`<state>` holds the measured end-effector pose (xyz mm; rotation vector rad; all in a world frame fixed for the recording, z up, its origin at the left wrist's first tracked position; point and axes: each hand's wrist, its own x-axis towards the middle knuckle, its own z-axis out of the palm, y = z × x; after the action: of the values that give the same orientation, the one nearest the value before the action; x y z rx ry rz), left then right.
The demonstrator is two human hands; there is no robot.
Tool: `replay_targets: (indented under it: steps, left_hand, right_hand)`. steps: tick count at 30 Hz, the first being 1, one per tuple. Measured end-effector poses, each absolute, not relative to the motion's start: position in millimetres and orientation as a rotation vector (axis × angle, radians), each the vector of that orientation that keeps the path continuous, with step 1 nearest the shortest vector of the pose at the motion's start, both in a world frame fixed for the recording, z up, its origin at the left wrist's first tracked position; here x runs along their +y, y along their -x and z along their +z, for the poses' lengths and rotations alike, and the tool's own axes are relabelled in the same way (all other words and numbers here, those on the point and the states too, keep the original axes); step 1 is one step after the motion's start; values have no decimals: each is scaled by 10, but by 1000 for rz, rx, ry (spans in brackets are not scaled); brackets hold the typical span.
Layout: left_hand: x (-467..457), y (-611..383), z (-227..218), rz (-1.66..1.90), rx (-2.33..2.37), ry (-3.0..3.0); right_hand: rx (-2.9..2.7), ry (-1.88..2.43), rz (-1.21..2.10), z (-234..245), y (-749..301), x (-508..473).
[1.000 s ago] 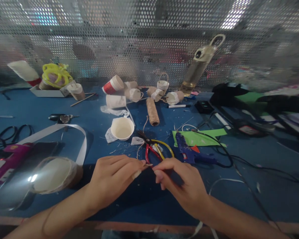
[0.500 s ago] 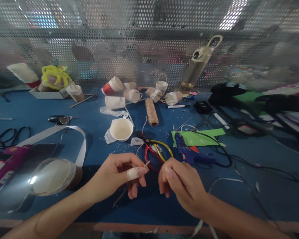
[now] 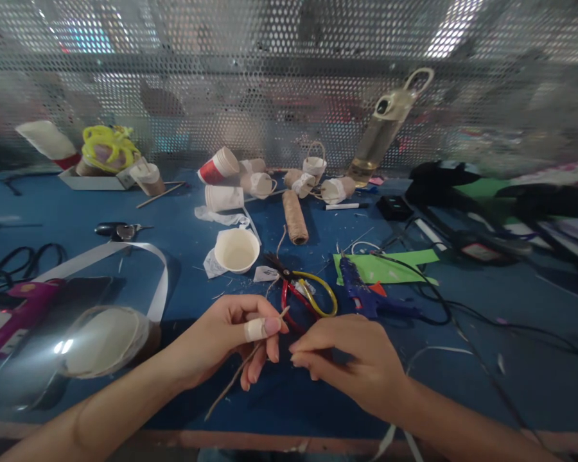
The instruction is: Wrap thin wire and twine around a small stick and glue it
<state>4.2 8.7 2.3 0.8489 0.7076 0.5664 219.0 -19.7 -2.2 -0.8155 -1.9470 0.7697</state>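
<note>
My left hand (image 3: 238, 337), with a pale bandage round the thumb, pinches a short piece of twine (image 3: 228, 388). One end pokes up past the thumb tip; the other hangs below the palm towards the table's front edge. Just to the right, my right hand (image 3: 349, 362) has its thumb and fingertips pressed together; whatever they hold, if anything, is too small to make out. Beyond both hands lie scissors (image 3: 311, 292) with one red and one yellow handle, partly hidden by my right hand. A spool of twine (image 3: 295, 219) lies farther back, its loose strand trailing towards the scissors.
A white paper cup (image 3: 237, 250) stands behind my left hand. To the right, a blue glue gun (image 3: 366, 289) rests on green paper (image 3: 399, 266). Small twine-wrapped baskets (image 3: 337, 190) and a water bottle (image 3: 380, 138) stand at the back. A magenta glue gun (image 3: 22, 314) lies left.
My right hand has turned, bringing its thumb and fingertips together nearer my left hand. More of the twine now shows hanging below my left hand, which stays in place.
</note>
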Motion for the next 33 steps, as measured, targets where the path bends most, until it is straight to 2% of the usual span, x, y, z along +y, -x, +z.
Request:
replay_targets:
  steps: [18, 25, 33]
  left_hand:
    - [86, -42, 42, 551, 681, -818]
    - [73, -48, 56, 540, 680, -827]
    - [27, -31, 51, 561, 766, -1044]
  right_hand:
    - [-1865, 848, 1019, -153, -2221, -236]
    - [-1870, 845, 1014, -195, -2237, -238]
    - [-1916, 951, 1059, -219, -2248, -231]
